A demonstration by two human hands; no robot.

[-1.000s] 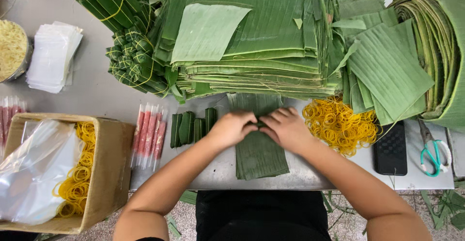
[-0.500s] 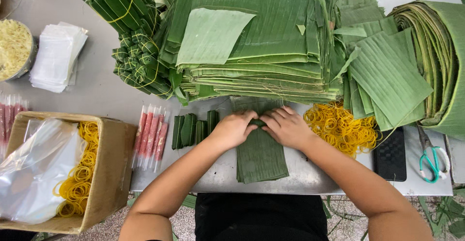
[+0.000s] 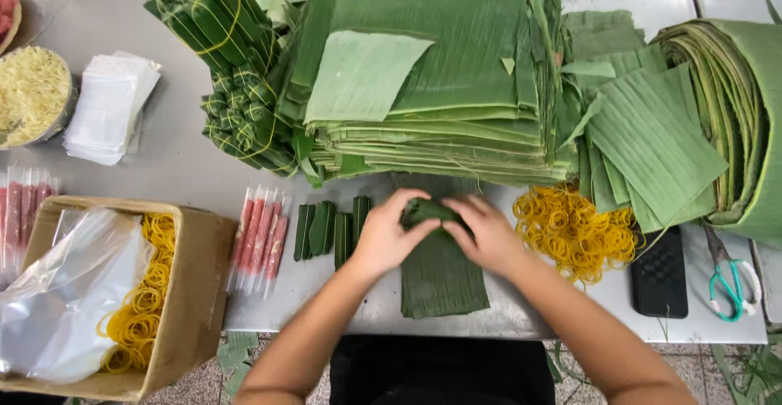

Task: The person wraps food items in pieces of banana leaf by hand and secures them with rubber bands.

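Both hands are meeting over the far end of a dark green banana leaf strip (image 3: pixel 440 279) that is lying on the steel counter (image 3: pixel 195 177), directly in front of the person. The strip's long axis is running straight away from the body, near end at the counter's front edge, far end bunched up under the fingers. The left hand (image 3: pixel 387 238) is closing on the fold from the left and the right hand (image 3: pixel 487 238) is pinching it from the right, fingertips almost touching across the folded top; neither hand is clearly nearer, since the leaf is sitting centred between them. What, if anything, is inside the fold is hidden.

Just left of the left hand, small finished green leaf rolls (image 3: pixel 330 230) are standing side by side, with pink sausages in clear wrappers (image 3: pixel 259 238) beyond them. Just right of the right hand, a loose heap of yellow rubber bands (image 3: pixel 574 230) is lying within reach. Stacked banana leaves (image 3: pixel 440 71) are filling the counter behind.
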